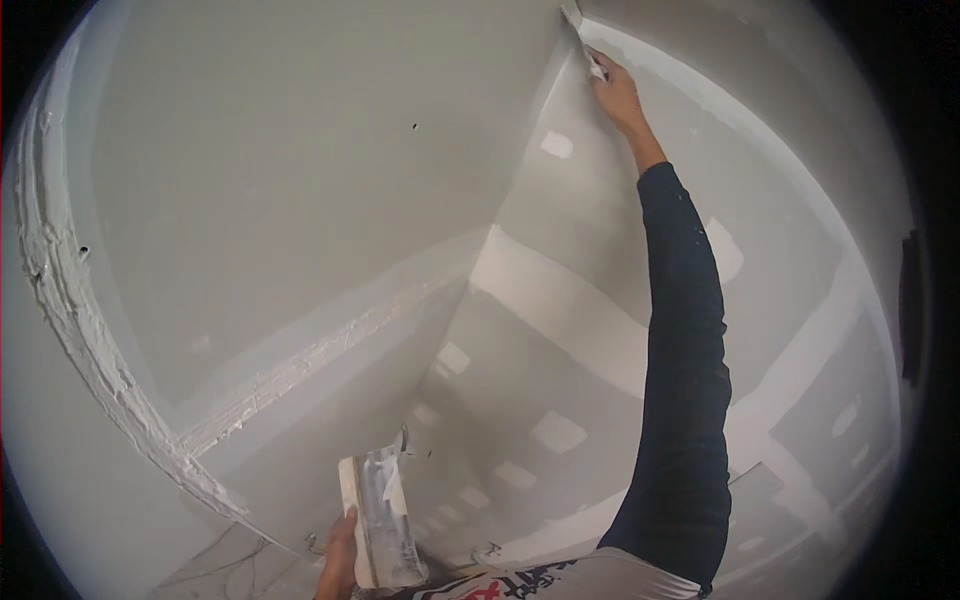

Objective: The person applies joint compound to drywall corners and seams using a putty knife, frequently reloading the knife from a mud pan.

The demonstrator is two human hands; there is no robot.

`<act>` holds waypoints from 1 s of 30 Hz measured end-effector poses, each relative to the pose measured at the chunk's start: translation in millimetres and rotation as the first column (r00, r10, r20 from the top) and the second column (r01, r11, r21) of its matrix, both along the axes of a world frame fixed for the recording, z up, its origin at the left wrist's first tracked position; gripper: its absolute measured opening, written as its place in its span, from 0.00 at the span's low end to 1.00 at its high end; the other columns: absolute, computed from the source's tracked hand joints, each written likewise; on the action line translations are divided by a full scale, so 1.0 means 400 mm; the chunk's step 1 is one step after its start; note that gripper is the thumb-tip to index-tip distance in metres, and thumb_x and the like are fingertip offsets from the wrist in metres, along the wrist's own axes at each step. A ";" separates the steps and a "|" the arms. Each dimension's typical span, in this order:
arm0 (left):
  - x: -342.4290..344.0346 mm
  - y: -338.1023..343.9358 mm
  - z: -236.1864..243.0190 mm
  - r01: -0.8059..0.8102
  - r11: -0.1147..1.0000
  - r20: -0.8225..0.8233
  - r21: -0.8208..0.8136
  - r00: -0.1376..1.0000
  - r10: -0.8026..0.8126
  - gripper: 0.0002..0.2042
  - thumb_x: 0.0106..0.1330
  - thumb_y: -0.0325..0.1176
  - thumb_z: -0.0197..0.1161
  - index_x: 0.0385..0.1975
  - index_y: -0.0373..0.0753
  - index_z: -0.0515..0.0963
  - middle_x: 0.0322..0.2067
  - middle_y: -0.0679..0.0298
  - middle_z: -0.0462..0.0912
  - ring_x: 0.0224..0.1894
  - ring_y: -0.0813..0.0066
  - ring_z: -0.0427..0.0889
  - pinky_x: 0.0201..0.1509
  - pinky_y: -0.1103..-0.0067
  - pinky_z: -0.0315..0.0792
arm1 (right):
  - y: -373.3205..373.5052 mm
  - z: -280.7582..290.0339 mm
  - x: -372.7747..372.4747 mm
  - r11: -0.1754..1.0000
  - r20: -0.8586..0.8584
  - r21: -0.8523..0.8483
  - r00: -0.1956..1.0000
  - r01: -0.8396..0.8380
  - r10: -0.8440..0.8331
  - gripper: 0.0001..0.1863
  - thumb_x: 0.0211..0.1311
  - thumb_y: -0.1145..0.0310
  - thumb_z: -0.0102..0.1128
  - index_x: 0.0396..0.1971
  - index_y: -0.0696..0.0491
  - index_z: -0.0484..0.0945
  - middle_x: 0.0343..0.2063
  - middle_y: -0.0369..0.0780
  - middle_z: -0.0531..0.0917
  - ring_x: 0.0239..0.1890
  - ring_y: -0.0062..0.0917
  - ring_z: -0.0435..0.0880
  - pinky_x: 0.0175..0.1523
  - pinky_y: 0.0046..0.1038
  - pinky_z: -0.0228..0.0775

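Note:
My right arm reaches high toward the upper right, where my right hand (618, 98) is closed around the handle of a putty knife (573, 28). The knife's blade lies at the inside corner where the plasterboard surfaces meet, close to the top edge of the view. Low and left of centre, my left hand (340, 555) grips a mud pan (383, 520) by its side. White joint compound is smeared over the pan. Part of my left hand is hidden behind it.
A thick, rough band of compound (85, 310) curves down the left side. A narrower ridged seam (290, 375) branches off it toward the corner. Smooth white patches (558, 432) dot the plasterboard on the right. A small metal hook (404, 438) shows beside the pan, and wires (240, 540) hang at lower left.

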State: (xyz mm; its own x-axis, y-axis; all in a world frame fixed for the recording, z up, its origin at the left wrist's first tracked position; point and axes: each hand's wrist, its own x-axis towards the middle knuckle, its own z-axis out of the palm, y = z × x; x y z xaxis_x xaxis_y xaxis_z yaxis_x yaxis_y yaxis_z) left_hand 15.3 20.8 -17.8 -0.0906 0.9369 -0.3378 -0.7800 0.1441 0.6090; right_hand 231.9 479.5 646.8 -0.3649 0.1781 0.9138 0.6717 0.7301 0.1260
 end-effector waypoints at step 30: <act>-0.046 0.064 -0.030 0.106 0.994 -0.254 -0.002 0.962 -0.103 0.26 0.78 0.49 0.50 0.63 0.31 0.68 0.52 0.54 0.78 0.51 0.65 0.80 0.57 0.68 0.75 | -0.090 -1.028 -0.037 0.898 -0.137 -0.362 0.968 -0.248 0.212 0.38 0.57 0.89 0.49 0.70 0.50 0.65 0.67 0.52 0.68 0.69 0.48 0.66 0.74 0.40 0.57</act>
